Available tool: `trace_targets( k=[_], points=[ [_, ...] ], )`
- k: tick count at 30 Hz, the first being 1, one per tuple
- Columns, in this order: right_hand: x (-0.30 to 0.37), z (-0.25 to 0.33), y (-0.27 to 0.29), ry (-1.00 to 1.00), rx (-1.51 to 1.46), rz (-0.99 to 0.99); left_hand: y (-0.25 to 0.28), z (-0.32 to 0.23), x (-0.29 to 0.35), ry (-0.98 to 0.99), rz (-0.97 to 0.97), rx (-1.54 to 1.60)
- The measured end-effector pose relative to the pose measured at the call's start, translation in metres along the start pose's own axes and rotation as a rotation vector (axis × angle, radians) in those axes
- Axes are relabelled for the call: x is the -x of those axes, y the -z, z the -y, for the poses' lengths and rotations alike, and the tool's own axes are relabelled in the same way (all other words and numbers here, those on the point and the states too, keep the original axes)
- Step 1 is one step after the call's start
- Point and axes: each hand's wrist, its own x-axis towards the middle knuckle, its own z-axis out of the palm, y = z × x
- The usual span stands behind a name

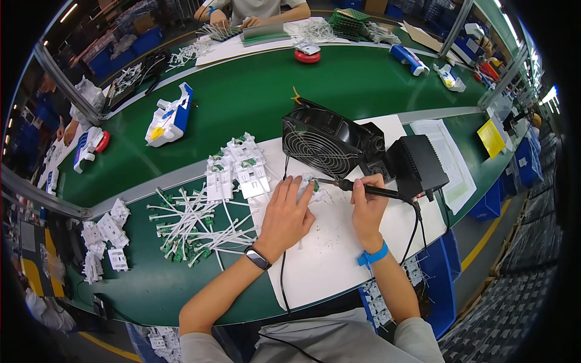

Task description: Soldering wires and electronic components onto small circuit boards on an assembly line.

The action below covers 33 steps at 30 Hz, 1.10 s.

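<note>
My left hand (283,219) rests on the white sheet and steadies a small white plastic housing (305,191), mostly hidden under its fingers. A little green circuit board (314,186) shows at the fingertips. In my right hand (368,215) is a soldering iron (345,184), held like a pen. Its tip points left, at or just above the board; contact is too small to tell. Beside the left hand lie white housings with green boards (249,166) and a heap of white cables with green boards (184,227).
Behind my hands stands a black fan (321,145), with a black box-shaped unit (417,163) to its right. The iron's cord (416,227) hangs over the near edge. More housings (109,233) lie left. Across the green conveyor (242,91), which carries blue-white devices (170,115), a person works.
</note>
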Motion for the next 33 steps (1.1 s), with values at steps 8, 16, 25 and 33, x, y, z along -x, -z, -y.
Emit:
trace_targets(
  k=[8, 16, 25, 33],
  points=[
    [-0.008, -0.003, 0.008, -0.032, 0.005, 0.067, 0.000, -0.001, 0.000, 0.010, 0.025, 0.017],
    [-0.004, 0.000, 0.010, 0.012, 0.055, 0.086, 0.000, 0.001, -0.001, -0.012, 0.042, 0.006],
    [-0.003, 0.006, 0.004, -0.021, 0.009, 0.076, -0.001, 0.000, 0.000, -0.017, 0.042, -0.002],
    [-0.003, 0.006, 0.011, 0.026, 0.057, 0.022, -0.001, 0.000, 0.000, -0.009, 0.047, -0.014]
  ],
)
